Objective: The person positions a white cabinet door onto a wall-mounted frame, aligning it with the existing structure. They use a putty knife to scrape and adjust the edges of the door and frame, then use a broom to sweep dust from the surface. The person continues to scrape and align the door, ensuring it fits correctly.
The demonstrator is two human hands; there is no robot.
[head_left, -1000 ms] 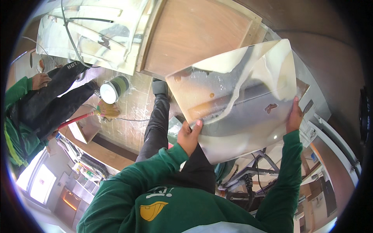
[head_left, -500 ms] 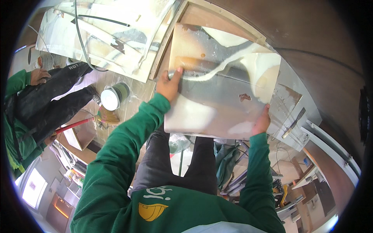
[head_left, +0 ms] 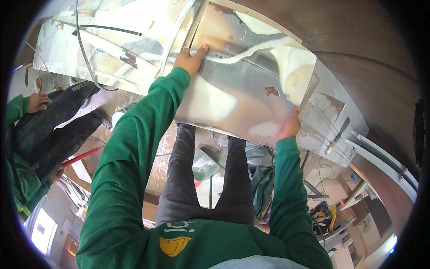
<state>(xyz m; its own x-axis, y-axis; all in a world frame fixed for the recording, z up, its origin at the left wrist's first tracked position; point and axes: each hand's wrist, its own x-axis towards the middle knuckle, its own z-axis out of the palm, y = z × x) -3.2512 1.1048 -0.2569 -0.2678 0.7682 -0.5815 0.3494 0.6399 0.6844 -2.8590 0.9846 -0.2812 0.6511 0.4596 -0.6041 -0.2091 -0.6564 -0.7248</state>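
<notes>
A glossy marbled panel (head_left: 237,80) in grey, cream and tan lies in front of me, with a small brown patch on its face. My left hand (head_left: 190,62) is closed on its left edge, the thumb on top. My right hand (head_left: 290,125) grips the near right edge, thumb on the surface and the other fingers hidden below. The panel's far part lies over a wooden frame (head_left: 195,28) with a raised rim. Whether it rests flat there I cannot tell.
A marbled sheet (head_left: 107,49) with a black strip (head_left: 112,29) and a cable adjoins the left side. On the right, a scraper-like tool (head_left: 338,136) lies on a pale board. A co-worker's hand (head_left: 39,102) shows far left, near a white-lidded bucket (head_left: 117,117). A dustpan (head_left: 205,164) stands below.
Both hands have carried the panel away from me and slightly left, farther over the wooden frame. My left arm now covers much of the bucket.
</notes>
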